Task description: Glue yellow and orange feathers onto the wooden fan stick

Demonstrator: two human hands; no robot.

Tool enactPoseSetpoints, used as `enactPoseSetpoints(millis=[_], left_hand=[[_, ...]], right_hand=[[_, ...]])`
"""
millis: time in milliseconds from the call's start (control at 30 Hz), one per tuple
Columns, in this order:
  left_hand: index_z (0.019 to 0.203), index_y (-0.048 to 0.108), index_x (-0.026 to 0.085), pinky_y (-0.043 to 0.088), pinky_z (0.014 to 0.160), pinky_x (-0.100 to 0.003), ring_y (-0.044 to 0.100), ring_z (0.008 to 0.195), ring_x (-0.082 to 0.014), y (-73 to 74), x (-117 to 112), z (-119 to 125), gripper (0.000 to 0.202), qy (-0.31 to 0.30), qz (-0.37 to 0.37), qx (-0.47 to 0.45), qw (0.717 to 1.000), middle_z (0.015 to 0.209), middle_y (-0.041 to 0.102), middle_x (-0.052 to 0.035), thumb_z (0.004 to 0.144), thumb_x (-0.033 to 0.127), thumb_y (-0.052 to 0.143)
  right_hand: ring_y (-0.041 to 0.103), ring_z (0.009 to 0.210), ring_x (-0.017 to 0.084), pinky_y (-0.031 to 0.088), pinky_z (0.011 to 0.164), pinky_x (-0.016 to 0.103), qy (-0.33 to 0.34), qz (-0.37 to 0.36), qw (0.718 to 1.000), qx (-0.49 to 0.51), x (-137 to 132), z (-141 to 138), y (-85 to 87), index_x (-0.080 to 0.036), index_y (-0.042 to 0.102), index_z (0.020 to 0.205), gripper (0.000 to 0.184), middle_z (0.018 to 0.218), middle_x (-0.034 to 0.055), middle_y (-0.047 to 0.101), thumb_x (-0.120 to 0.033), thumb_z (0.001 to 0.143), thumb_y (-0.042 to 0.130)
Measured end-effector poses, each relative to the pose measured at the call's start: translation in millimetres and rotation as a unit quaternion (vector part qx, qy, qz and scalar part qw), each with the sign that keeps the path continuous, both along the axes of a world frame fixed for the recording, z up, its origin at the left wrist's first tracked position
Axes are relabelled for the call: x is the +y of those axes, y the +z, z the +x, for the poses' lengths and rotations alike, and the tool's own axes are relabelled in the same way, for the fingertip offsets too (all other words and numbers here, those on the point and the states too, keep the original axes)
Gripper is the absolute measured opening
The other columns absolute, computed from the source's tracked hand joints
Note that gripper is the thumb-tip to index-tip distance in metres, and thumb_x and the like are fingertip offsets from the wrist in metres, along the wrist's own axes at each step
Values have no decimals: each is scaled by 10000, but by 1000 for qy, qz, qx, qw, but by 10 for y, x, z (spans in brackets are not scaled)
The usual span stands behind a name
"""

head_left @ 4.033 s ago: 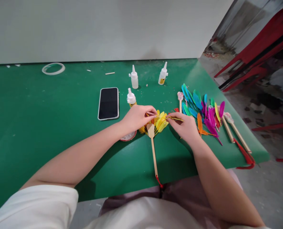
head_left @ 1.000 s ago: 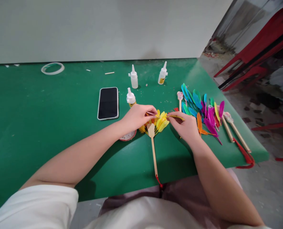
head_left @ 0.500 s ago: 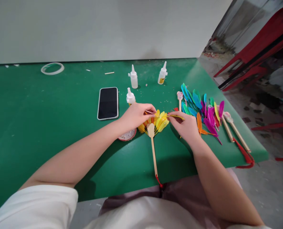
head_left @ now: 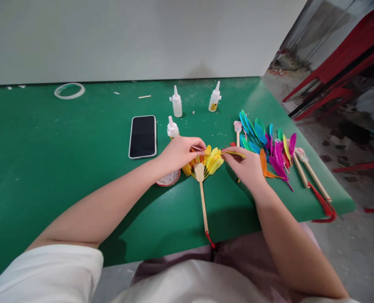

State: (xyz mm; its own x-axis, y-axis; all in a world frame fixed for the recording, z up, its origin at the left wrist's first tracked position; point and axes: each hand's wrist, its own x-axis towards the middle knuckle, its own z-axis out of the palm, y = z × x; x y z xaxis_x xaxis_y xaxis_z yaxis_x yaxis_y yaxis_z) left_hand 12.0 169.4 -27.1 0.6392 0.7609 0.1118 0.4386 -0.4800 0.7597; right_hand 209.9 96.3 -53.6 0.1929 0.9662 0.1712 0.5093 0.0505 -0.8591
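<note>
A feather fan [head_left: 215, 162] with yellow and orange feathers lies on the green table, its wooden handle [head_left: 203, 206] pointing toward me and ending in a red cord [head_left: 210, 240]. Over the fan's upper left feathers, my left hand [head_left: 187, 151] is closed on a thin pale stick [head_left: 198, 148]. My right hand [head_left: 244, 165] pinches a yellow feather [head_left: 237, 154] at the fan's right edge. The stick's tip and the feather's quill end come close together above the fan; whether they touch I cannot tell. My left wrist partly covers a shallow dish [head_left: 168, 180] of small pale beads.
Three small nozzle bottles stand on the table: one [head_left: 173, 128] behind my left hand, two [head_left: 176, 103] [head_left: 215, 99] farther back. A phone [head_left: 143, 136] lies left. Colourful feathers [head_left: 256, 132] and wooden handles [head_left: 313, 176] lie right. A tape ring [head_left: 69, 91] sits near the wall.
The yellow feather in my right hand has shifted very slightly. Both hands otherwise keep the same place and grip, and the fan lies as before.
</note>
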Motion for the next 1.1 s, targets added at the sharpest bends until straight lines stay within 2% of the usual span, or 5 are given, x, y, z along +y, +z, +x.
enactPoseSetpoints(millis=[500, 700, 1100], left_hand=[[835, 650, 172, 507, 756, -259, 654, 791, -132, 7, -6, 3, 88, 0, 4, -2, 1000, 857, 705, -6, 773, 208, 598], [833, 650, 171, 512, 772, -270, 653, 786, -131, 15, -24, 17, 86, 24, 9, -12, 1000, 846, 703, -9, 777, 203, 594], [845, 650, 187, 516, 761, -261, 656, 805, -132, -34, -53, 45, 84, 18, 10, -5, 1000, 881, 709, -1, 785, 217, 600]], right_hand=[[690, 731, 187, 563, 727, 318, -1, -2, 1000, 9, 4, 2, -15, -209, 682, 797, 117, 792, 12, 715, -256, 748, 587], [691, 735, 188, 563, 735, 323, 6, -9, 1000, 2, 5, 8, -22, -215, 683, 801, 117, 803, 10, 715, -259, 750, 588], [691, 747, 188, 561, 738, 317, 7, 0, 1000, 12, 5, 1, -13, -208, 678, 799, 115, 801, 13, 714, -257, 755, 583]])
